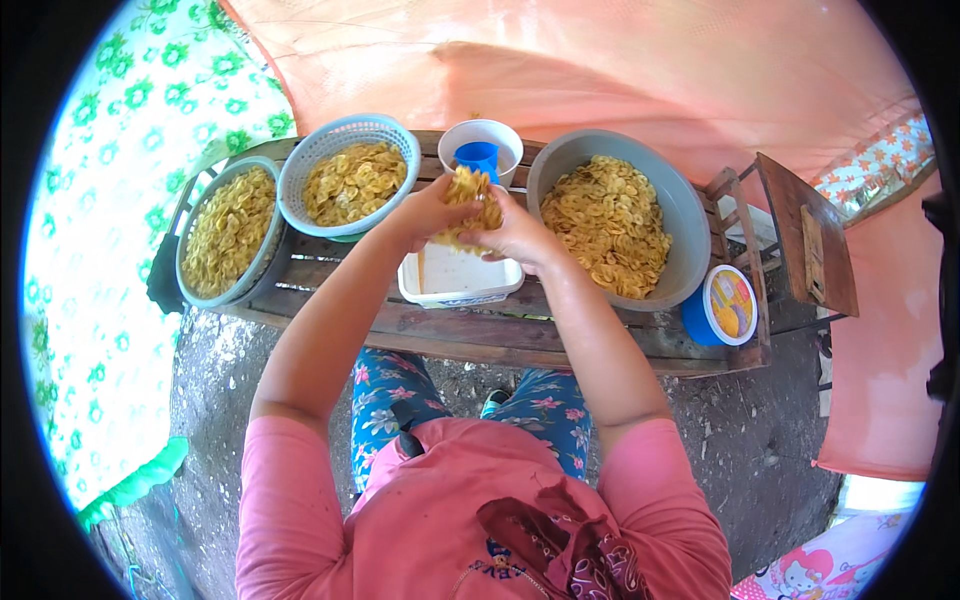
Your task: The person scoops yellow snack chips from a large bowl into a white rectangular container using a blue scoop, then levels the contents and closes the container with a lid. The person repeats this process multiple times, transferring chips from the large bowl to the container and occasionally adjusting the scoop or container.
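Between my two hands is a clump of banana chips, thin yellow rounds; I cannot make out whether a clear bag wraps them. My left hand closes on the clump from the left, and my right hand cups it from the right. Below the hands sits a white rectangular tub with a pale inside and something thin and tan at its left side. Just beyond the hands, a blue cup stands in a white round bowl.
A slatted wooden bench carries everything. At left are two pale-blue baskets of chips, one oval, one round. At right stand a large grey basin of chips and a blue lidded bucket. A wooden chair stands beyond.
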The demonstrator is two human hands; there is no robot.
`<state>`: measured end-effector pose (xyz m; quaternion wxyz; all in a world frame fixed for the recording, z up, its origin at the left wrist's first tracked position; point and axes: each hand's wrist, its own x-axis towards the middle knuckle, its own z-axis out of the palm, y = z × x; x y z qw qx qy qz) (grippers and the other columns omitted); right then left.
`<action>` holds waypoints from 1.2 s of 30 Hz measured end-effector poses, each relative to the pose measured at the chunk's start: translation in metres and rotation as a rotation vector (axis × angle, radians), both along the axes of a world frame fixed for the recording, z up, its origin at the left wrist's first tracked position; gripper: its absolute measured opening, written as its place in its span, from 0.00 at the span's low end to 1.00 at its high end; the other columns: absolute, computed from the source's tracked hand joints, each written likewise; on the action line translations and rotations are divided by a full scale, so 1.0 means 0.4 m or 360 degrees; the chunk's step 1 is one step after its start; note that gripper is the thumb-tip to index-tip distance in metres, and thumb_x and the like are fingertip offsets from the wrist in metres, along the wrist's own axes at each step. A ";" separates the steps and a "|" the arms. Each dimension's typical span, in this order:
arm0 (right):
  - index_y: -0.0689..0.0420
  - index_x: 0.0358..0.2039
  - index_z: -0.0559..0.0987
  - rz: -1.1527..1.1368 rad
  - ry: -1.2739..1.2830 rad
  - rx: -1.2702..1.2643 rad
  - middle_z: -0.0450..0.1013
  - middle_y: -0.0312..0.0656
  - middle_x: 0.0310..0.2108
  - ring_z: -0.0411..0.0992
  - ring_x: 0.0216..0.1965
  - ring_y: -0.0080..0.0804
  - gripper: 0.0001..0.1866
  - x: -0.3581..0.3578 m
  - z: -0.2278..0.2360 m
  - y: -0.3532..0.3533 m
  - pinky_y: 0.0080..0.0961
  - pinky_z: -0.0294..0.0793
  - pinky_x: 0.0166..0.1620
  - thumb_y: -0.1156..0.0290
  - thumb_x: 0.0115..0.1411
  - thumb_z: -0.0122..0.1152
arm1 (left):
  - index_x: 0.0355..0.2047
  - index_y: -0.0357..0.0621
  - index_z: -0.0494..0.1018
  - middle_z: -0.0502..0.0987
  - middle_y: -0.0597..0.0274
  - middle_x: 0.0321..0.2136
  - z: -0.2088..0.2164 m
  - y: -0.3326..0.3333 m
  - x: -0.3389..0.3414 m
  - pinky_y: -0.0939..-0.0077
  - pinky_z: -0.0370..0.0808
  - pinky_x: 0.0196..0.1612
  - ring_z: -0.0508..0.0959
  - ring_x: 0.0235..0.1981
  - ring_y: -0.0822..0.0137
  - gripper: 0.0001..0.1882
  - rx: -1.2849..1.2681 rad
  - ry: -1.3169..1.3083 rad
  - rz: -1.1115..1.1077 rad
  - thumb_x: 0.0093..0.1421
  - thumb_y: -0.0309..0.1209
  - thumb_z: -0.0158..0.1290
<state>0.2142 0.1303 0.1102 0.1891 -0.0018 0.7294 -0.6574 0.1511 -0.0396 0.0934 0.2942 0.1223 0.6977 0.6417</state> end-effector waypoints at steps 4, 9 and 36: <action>0.52 0.65 0.58 0.0017 0.0034 0.0510 0.64 0.45 0.57 0.69 0.52 0.39 0.39 -0.017 -0.106 -0.040 0.36 0.80 0.40 0.73 0.55 0.65 | 0.62 0.44 0.57 0.71 0.52 0.52 -0.070 -0.033 0.002 0.66 0.79 0.41 0.75 0.49 0.62 0.36 -0.0754 -0.0169 0.0026 0.60 0.46 0.56; 0.60 0.53 0.74 -0.0464 0.0175 0.0231 0.70 0.46 0.50 0.73 0.42 0.34 0.19 -0.030 -0.109 0.051 0.28 0.81 0.37 0.82 0.60 0.51 | 0.53 0.38 0.70 0.75 0.47 0.47 -0.075 -0.014 -0.043 0.60 0.77 0.40 0.78 0.44 0.53 0.27 -0.1051 0.0293 -0.0161 0.60 0.46 0.53; 0.63 0.58 0.67 -0.0801 0.0125 0.0633 0.71 0.45 0.51 0.68 0.52 0.31 0.30 0.114 -0.141 0.515 0.24 0.68 0.52 0.78 0.54 0.65 | 0.60 0.46 0.60 0.61 0.33 0.54 -0.118 0.613 0.031 0.59 0.67 0.55 0.69 0.52 0.42 0.37 -0.0617 0.0565 -0.0618 0.49 0.31 0.61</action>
